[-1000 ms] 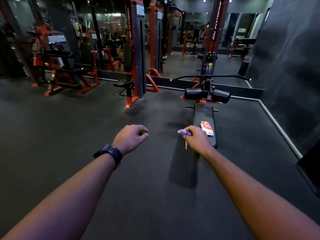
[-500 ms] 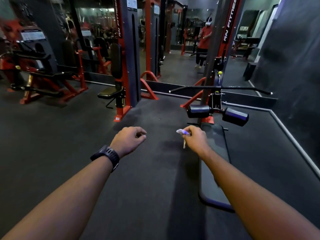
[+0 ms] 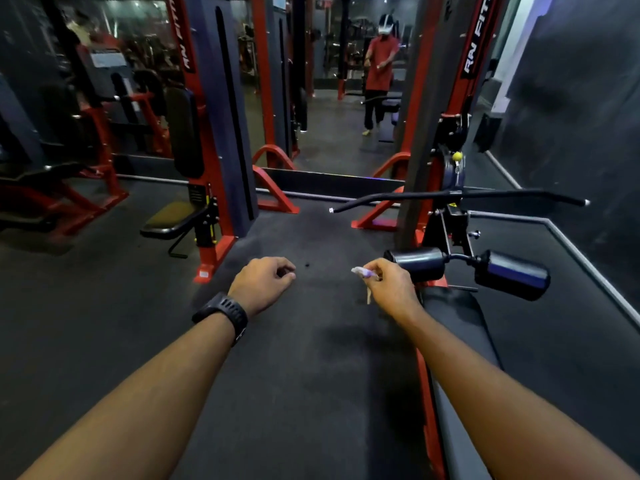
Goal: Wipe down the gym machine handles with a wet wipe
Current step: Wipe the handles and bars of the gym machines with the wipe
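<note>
My right hand pinches a small crumpled wet wipe between thumb and fingers, held out over the near end of the machine's bench. A long black pull-down bar hangs across the red and grey cable machine, beyond and above my right hand. My left hand, with a black watch on the wrist, is stretched forward with loosely curled fingers and holds nothing. Neither hand touches the bar.
Two black roller pads stick out below the bar. The bench pad runs under my right forearm. Another red machine with a seat stands to the left. A mirror wall behind reflects a person in red.
The view has come closer to the cable machine, so the bar and roller pads look larger and nearer. Both hands keep the same pose, the wipe still pinched in the right.
</note>
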The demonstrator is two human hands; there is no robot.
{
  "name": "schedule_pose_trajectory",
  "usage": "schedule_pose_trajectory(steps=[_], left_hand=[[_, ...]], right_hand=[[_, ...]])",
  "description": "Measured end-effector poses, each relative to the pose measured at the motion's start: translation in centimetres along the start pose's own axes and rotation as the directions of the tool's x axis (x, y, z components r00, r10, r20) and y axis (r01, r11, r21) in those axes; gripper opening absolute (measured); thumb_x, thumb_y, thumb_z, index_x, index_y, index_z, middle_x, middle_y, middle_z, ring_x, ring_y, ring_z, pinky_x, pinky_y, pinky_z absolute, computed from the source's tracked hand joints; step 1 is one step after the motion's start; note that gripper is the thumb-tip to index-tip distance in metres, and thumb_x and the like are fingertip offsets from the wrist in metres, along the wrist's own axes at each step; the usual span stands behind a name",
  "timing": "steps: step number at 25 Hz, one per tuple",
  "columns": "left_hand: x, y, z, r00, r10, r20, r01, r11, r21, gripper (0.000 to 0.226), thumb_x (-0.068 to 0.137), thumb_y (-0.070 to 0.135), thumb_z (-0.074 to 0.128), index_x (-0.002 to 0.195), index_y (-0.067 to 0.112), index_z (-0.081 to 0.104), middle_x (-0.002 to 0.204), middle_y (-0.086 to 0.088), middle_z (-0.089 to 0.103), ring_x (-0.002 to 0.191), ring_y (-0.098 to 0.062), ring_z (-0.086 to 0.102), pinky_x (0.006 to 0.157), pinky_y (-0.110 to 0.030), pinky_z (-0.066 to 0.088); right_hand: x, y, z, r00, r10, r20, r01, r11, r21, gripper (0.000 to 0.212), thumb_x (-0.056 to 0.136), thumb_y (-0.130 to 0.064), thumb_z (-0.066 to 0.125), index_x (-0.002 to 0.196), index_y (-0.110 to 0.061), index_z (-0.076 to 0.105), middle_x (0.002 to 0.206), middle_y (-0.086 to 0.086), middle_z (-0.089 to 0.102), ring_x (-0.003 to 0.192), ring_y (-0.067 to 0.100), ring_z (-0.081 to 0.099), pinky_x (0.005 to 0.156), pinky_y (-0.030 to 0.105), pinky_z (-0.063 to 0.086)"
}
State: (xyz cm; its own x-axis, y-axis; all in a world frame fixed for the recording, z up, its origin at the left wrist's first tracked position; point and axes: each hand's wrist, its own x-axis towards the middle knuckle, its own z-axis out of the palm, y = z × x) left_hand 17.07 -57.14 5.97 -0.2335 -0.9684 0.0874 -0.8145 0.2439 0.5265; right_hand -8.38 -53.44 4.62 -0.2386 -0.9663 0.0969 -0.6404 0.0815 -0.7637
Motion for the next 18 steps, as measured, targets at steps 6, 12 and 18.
schedule_pose_trajectory(steps=[6, 12, 18], left_hand=[[21.1, -3.0, 4.1, 0.998, 0.023, 0.063, -0.024, 1.000, 0.009, 0.015, 0.092, 0.035, 0.063, 0.105, 0.033, 0.071, 0.094, 0.015, 0.068, 0.090, -0.009, 0.064, 0.084, -0.030, 0.052], [40.6, -5.5, 8.9, 0.992, -0.046, 0.118, 0.046, 0.999, -0.004, 0.017, 0.093, 0.035, 0.063, 0.109, 0.030, 0.070, 0.096, 0.009, 0.071, 0.092, -0.014, 0.066, 0.086, -0.035, 0.054], [55.8, -8.7, 14.4, 0.982, -0.031, 0.188, 0.046, 0.996, -0.074, 0.026, 0.094, 0.035, 0.063, 0.118, 0.026, 0.069, 0.110, 0.007, 0.071, 0.100, -0.013, 0.065, 0.089, -0.034, 0.053]], right_hand=[[20.1, 4.0, 4.5, 0.998, 0.052, -0.034, -0.051, 0.999, 0.002, 0.021, 0.095, -0.039, 0.062, 0.080, -0.024, 0.062, 0.071, -0.005, 0.068, 0.058, 0.003, 0.063, 0.047, 0.012, 0.041], [38.8, 8.3, 9.1, 0.995, 0.098, 0.002, -0.098, 0.995, 0.001, 0.021, 0.093, -0.039, 0.064, 0.079, -0.023, 0.062, 0.077, 0.001, 0.068, 0.078, 0.016, 0.063, 0.069, 0.030, 0.046], [52.1, 11.2, 13.2, 0.978, 0.207, 0.016, -0.206, 0.977, -0.055, 0.017, 0.093, -0.031, 0.063, 0.077, -0.027, 0.060, 0.080, -0.001, 0.067, 0.079, 0.015, 0.064, 0.067, 0.029, 0.046]])
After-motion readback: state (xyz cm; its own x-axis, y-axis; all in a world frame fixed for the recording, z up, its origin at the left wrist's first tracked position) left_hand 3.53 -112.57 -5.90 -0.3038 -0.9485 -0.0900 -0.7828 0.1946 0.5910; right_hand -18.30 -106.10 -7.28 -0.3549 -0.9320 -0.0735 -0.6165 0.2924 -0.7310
